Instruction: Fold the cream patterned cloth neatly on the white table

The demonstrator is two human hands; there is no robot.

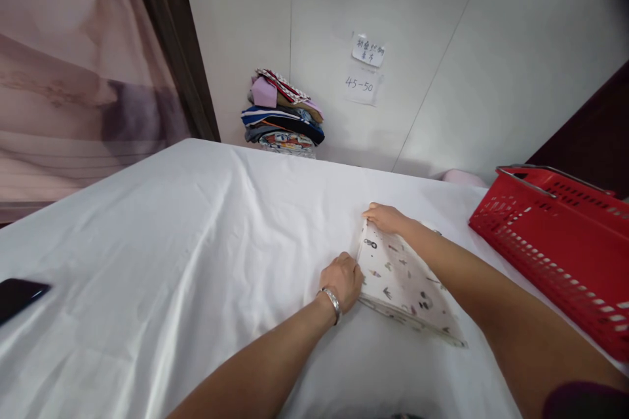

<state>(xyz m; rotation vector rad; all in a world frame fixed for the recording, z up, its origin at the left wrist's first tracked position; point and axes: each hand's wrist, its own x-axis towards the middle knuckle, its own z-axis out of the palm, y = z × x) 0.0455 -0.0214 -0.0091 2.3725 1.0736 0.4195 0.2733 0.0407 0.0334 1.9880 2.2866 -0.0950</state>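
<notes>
The head view is showing a folded patterned cloth [393, 275] lying on the white-covered desk [171, 262], its left edge running between the two hands. The left hand [344, 278] is gripping that edge near its closer end, while the right hand [386, 217] is pinching the far corner. The person seems to be squaring a fold; the next move is probably calling for an even hold on both ends while the layers are being lined up. The right forearm is covering part of the cloth, and the left fingertips are hiding, so the number of layers held cannot be told. Rightward of the hands, a red basket [550, 236] is running out of frame; far left of them, a dark phone-like object [19, 298] is also being cut off.
</notes>
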